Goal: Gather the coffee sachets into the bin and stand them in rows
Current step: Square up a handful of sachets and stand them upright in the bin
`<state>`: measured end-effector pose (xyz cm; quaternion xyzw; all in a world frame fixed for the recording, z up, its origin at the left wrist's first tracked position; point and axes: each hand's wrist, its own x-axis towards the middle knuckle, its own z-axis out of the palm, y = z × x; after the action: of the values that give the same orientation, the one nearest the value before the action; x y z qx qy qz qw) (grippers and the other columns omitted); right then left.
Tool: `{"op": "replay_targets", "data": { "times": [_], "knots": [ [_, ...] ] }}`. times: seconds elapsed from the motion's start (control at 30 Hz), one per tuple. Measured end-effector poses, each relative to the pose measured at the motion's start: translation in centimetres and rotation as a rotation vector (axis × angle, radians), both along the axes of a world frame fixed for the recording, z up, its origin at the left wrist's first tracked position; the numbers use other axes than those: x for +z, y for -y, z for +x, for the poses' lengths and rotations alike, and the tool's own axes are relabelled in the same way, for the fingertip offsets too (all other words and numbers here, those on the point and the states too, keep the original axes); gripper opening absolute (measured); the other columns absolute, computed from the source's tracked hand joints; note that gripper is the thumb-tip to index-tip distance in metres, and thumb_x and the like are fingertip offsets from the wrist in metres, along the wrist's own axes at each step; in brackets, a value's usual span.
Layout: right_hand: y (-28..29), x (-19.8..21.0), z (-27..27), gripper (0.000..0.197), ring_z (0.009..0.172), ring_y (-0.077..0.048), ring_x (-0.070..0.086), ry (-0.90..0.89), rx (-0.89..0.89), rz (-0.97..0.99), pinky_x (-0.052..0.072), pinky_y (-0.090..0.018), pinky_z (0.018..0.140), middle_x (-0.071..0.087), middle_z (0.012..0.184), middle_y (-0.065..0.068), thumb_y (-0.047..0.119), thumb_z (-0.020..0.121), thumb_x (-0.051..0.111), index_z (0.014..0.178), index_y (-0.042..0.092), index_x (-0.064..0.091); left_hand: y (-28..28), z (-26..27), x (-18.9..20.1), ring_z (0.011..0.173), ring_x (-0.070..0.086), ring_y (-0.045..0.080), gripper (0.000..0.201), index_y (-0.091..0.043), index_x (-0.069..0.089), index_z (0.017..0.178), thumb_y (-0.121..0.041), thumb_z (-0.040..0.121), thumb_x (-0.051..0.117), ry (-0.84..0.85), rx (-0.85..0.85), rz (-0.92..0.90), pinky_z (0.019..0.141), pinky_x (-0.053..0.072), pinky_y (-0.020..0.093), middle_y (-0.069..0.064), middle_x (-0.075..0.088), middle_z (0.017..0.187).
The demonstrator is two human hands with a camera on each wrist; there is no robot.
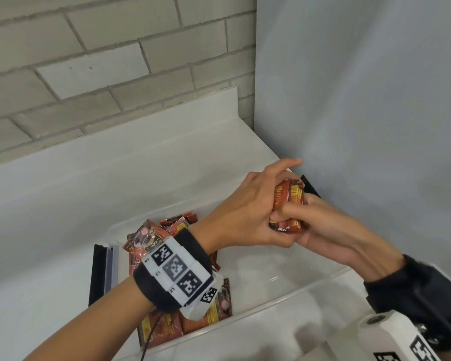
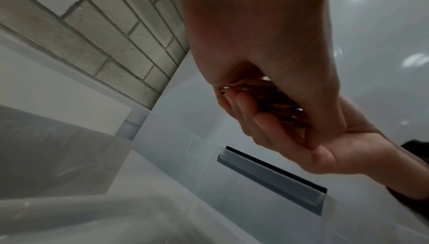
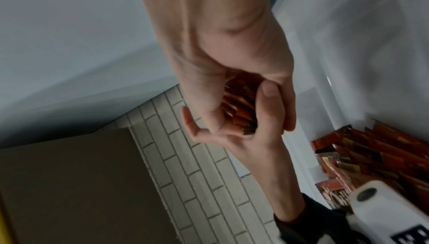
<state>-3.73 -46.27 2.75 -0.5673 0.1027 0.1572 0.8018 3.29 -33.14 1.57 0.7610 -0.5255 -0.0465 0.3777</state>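
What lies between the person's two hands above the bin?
A bundle of coffee sachets, gripped by the left hand and right hand; the head view shows it best.

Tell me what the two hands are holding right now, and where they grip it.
Both hands hold one bundle of sachets above the bin: left hand around its left side, right hand around its lower right end.

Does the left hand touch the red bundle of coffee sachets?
Touching: in the head view, left hand fingers curl around the red sachet bundle.
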Motion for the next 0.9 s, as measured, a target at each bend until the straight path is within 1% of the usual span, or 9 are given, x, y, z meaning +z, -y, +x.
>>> {"op": "replay_targets", "data": {
  "times": [0.1, 0.17, 0.23, 0.33, 0.4, 0.47, 0.6, 0.77, 0.9],
  "knots": [
    [0.0, -0.5, 0.0, 0.018, 0.063, -0.012, 0.061, -0.03, -0.044, 0.05, 0.048, -0.024, 0.054, 0.059, 0.069, -0.006, -0.001, 0.07, 0.06, 0.071, 0.015, 0.067, 0.1, -0.1, 0.0, 0.123, 0.046, 0.018, 0.104, -0.038, 0.011, 0.138, -0.035, 0.061, 0.082, 0.056, 0.023, 0.086, 0.107, 0.027, 0.043, 0.004, 0.052, 0.13],
    [0.3, -0.9, -0.2, 0.022, 0.065, -0.013, 0.064, -0.049, -0.058, 0.083, 0.05, -0.024, 0.053, 0.064, 0.073, -0.007, -0.007, 0.076, 0.056, 0.077, 0.012, 0.067, 0.0, -0.1, 0.4, 0.129, 0.038, 0.016, 0.104, -0.042, 0.011, 0.138, -0.04, 0.062, 0.082, -0.029, -0.002, 0.111, 0.11, 0.025, 0.04, -0.001, 0.046, 0.136],
    [0.6, -1.1, -0.4, 0.025, 0.075, -0.015, 0.069, -0.055, -0.054, 0.122, 0.055, -0.026, 0.06, 0.071, 0.085, -0.008, -0.005, 0.069, 0.059, 0.082, 0.011, 0.073, -0.4, 0.1, 1.0, 0.136, 0.03, 0.014, 0.102, -0.044, 0.011, 0.14, -0.041, 0.066, 0.081, -0.225, -0.03, 0.091, 0.11, 0.031, 0.04, -0.005, 0.039, 0.141],
    [1.0, -0.9, -0.7, 0.03, 0.087, -0.022, 0.072, -0.053, -0.095, 0.212, 0.06, -0.037, 0.074, 0.073, 0.099, -0.014, -0.002, 0.065, 0.061, 0.089, 0.007, 0.077, -1.1, 1.0, 1.4, 0.137, 0.033, 0.013, 0.092, -0.032, 0.015, 0.146, -0.037, 0.077, 0.076, -0.386, -0.006, 0.005, 0.109, 0.038, 0.038, -0.003, 0.038, 0.144],
    [1.3, -0.9, -0.8, 0.036, 0.09, -0.023, 0.072, -0.046, -0.113, 0.229, 0.06, -0.041, 0.076, 0.073, 0.102, -0.013, 0.001, 0.066, 0.066, 0.101, 0.006, 0.073, -1.6, 1.6, 1.5, 0.127, 0.042, 0.006, 0.081, -0.022, 0.023, 0.145, -0.027, 0.081, 0.073, -0.423, 0.038, -0.045, 0.108, 0.038, 0.028, -0.001, 0.043, 0.138],
    [1.5, -0.9, -0.9, 0.046, 0.093, -0.022, 0.071, -0.04, -0.109, 0.216, 0.059, -0.04, 0.075, 0.073, 0.105, -0.011, 0.005, 0.066, 0.069, 0.112, 0.007, 0.067, -2.1, 2.0, 1.6, 0.108, 0.052, 0.004, 0.07, -0.018, 0.034, 0.14, -0.017, 0.082, 0.073, -0.527, 0.068, -0.085, 0.096, 0.046, 0.025, -0.003, 0.049, 0.123],
    [1.6, -0.9, -0.9, 0.041, 0.094, -0.019, 0.071, -0.013, -0.096, 0.206, 0.059, -0.039, 0.073, 0.072, 0.109, -0.009, 0.008, 0.065, 0.071, 0.106, 0.015, 0.073, -2.5, 2.0, 1.7, 0.086, 0.055, 0.014, 0.048, -0.014, 0.054, 0.124, -0.01, 0.079, 0.07, -0.729, 0.084, -0.164, 0.079, 0.054, 0.028, -0.001, 0.055, 0.094],
    [1.5, -1.1, -1.0, 0.041, 0.093, -0.018, 0.07, -0.005, -0.049, 0.269, 0.058, -0.039, 0.074, 0.072, 0.111, -0.007, 0.023, 0.063, 0.081, 0.104, 0.021, 0.076, -2.9, 2.1, 2.0, 0.086, 0.057, 0.018, 0.034, -0.015, 0.064, 0.108, -0.012, 0.075, 0.069, -0.789, 0.069, -0.241, 0.072, 0.051, 0.021, -0.003, 0.063, 0.092],
    [1.5, -1.8, -1.1, 0.077, 0.082, -0.024, 0.07, -0.046, -0.088, 0.402, 0.058, -0.047, 0.073, 0.07, 0.101, -0.014, 0.05, 0.037, 0.094, 0.101, 0.01, 0.076, -3.4, 2.7, 2.3, 0.089, 0.064, 0.012, 0.022, -0.014, 0.064, 0.097, -0.007, 0.077, 0.069, -0.745, 0.037, -0.31, 0.08, 0.051, 0.023, -0.008, 0.068, 0.09]
  ]
}}
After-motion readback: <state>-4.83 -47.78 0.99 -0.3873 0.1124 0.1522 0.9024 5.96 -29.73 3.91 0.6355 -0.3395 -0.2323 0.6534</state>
